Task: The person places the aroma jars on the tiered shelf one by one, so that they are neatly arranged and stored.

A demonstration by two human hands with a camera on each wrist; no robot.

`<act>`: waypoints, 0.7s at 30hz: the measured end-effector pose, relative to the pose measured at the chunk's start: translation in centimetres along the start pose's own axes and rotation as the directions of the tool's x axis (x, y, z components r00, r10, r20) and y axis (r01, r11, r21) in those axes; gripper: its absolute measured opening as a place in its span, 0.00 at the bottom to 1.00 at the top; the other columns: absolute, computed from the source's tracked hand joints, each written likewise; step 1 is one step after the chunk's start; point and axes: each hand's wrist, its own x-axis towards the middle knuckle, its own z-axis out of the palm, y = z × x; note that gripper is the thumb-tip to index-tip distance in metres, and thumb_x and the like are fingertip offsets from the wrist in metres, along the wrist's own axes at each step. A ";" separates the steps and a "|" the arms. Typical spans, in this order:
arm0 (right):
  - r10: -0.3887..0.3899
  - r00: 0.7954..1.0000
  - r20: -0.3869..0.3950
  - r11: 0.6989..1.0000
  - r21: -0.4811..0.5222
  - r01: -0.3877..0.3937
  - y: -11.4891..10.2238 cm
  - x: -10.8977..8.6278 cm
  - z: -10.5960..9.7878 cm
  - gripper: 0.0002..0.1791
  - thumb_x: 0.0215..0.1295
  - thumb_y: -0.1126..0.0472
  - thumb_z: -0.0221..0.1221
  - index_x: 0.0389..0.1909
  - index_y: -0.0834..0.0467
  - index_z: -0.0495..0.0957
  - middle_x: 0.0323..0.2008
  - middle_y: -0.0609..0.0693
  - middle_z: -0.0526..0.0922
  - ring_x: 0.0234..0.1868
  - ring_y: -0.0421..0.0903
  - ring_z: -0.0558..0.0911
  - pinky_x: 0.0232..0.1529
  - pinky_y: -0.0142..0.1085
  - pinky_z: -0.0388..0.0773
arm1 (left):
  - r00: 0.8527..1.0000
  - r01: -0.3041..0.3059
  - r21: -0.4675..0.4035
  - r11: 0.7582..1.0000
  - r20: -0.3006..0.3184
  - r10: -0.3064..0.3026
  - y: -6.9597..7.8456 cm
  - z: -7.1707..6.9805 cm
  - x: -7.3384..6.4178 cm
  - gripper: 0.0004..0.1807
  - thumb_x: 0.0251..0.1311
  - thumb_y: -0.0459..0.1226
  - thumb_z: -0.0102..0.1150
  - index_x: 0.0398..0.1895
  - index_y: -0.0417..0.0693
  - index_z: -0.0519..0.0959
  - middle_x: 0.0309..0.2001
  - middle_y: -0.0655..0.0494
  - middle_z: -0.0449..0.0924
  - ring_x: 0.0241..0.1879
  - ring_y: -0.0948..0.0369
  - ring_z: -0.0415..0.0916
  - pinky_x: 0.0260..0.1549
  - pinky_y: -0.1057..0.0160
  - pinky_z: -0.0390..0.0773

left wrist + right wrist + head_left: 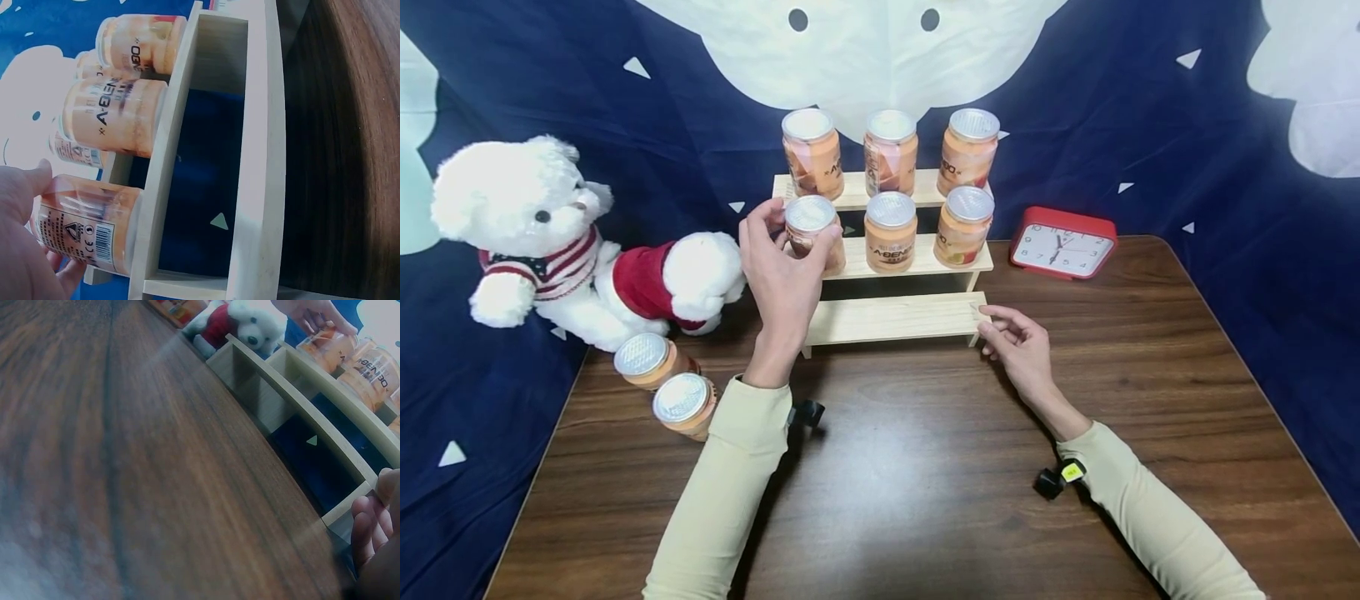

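Note:
My left hand (784, 279) grips a jar with a silver lid (811, 215) at the left end of the middle tier of a pale wooden step stand (895, 321). In the left wrist view, thumb and fingers lie around this jar (94, 219), whose barcode label faces the camera. At the right end of the lowest tier, my right hand (1018, 346) pinches the stand's edge with thumb and index finger, its other fingers curled. Two more orange jars (891, 233) (966, 229) stand on the middle tier, and three jars (891, 154) on the top tier.
Two jars (651, 362) (688, 408) stand on the dark wood table (917, 500) left of my left forearm. A white teddy bear (580, 242) in red clothes lies behind them. A red clock (1063, 243) stands right of the stand. Blue patterned cloth (1105, 92) hangs behind.

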 end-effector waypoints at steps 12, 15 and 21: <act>-0.010 1.000 -0.002 1.000 0.020 0.010 0.1 0.1 -0.1 0.16 0.73 0.77 0.67 0.59 0.77 0.83 0.28 0.47 0.88 0.22 0.36 0.83 0.25 0.26 0.81 | 0.998 -0.032 0.015 0.999 -0.059 0.033 -0.5 0.8 0.4 0.35 0.57 0.44 0.87 0.63 0.37 0.82 0.56 0.45 0.81 0.54 0.57 0.80 0.55 0.63 0.82; -0.007 1.000 0.001 1.000 0.015 0.007 0.1 0.0 -0.1 0.16 0.73 0.77 0.67 0.59 0.77 0.83 0.28 0.48 0.88 0.22 0.36 0.83 0.25 0.26 0.81 | 0.998 -0.032 0.015 0.999 -0.060 0.033 -0.5 0.8 0.4 0.35 0.58 0.44 0.87 0.63 0.37 0.82 0.56 0.44 0.80 0.54 0.57 0.80 0.55 0.63 0.82; -0.003 1.000 0.007 1.000 0.009 0.003 0.0 0.0 0.0 0.16 0.74 0.76 0.67 0.60 0.77 0.83 0.28 0.47 0.88 0.22 0.37 0.83 0.25 0.26 0.81 | 0.996 -0.081 0.008 0.997 -0.040 0.082 -0.6 0.4 0.0 0.38 0.59 0.42 0.86 0.68 0.36 0.79 0.60 0.41 0.78 0.58 0.54 0.78 0.60 0.60 0.79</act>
